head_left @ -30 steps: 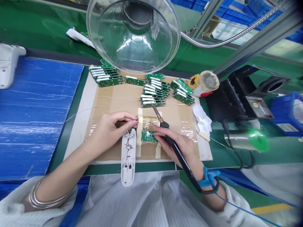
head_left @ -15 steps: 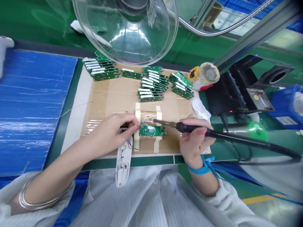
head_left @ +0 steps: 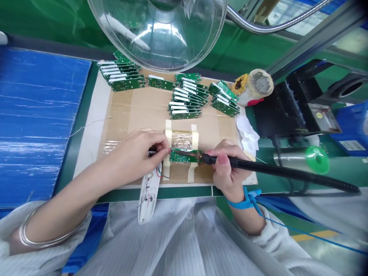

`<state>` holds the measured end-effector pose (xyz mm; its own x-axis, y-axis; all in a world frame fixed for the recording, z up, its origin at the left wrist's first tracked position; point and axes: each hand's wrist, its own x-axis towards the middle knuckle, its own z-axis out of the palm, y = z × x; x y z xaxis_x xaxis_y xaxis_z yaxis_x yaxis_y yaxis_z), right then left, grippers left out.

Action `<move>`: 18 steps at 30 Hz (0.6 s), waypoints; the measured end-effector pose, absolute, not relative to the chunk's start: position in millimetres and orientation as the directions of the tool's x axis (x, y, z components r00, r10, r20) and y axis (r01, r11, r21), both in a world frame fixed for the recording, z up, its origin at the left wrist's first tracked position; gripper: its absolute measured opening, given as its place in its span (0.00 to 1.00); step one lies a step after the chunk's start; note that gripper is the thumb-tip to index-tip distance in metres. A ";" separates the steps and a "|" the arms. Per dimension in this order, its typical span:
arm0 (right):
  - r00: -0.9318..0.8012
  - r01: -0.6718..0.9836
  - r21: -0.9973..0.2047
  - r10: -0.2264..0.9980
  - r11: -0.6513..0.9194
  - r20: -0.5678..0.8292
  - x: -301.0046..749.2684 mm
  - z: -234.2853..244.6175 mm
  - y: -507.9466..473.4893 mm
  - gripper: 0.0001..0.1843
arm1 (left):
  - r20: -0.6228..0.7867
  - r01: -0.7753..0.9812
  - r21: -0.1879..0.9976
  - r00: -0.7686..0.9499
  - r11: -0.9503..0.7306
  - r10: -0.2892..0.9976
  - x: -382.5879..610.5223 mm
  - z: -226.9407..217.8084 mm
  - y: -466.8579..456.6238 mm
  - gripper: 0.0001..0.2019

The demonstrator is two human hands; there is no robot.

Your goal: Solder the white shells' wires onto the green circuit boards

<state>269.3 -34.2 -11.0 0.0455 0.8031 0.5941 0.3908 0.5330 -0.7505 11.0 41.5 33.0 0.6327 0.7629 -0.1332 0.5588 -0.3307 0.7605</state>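
A green circuit board (head_left: pixel 184 156) lies across the two strips of pale tape (head_left: pixel 167 132) on the cardboard mat. At its left end, the thumb and fingers of my left hand (head_left: pixel 146 150) are pinched together; what is between them is too small to make out. Below that hand rests a white plastic housing (head_left: pixel 148 199) with thin red, green and black wires, its upper end hidden by my fingers. My right hand (head_left: pixel 228 168) grips a soldering iron (head_left: pixel 220 160) by its black handle. The iron's metal tip reaches over the board toward my left fingertips.
Several green boards (head_left: pixel 186 99) stand in overlapping rows at the back of the cardboard mat (head_left: pixel 138 111). A round clear fume hood (head_left: pixel 161 46) hangs above them. To the right are a black soldering station (head_left: pixel 270 115), a solder spool (head_left: pixel 316 160) and white tissue (head_left: pixel 247 134).
My right hand has brought the soldering iron left and down, so its tip has gone from above the board to over its left part. My left hand keeps its pinch.
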 end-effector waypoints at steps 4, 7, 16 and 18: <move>0.038 0.366 -0.749 0.795 0.552 0.605 267.9 -11.1 -32.8 0.06 | -0.124 0.551 0.767 0.631 -0.329 0.766 11.3 32.9 41.2 0.14; 0.037 0.374 -0.744 0.793 0.553 0.608 267.4 -10.5 -32.0 0.07 | -0.110 0.542 0.771 0.629 -0.333 0.770 11.9 32.4 40.4 0.14; 0.027 0.409 -0.738 0.802 0.536 0.597 266.9 -9.8 -32.2 0.06 | -0.092 0.531 0.775 0.630 -0.342 0.771 12.9 33.8 39.5 0.14; 0.025 0.423 -0.731 0.800 0.535 0.599 267.1 -9.8 -32.0 0.07 | -0.085 0.530 0.775 0.626 -0.343 0.775 12.6 33.5 39.4 0.15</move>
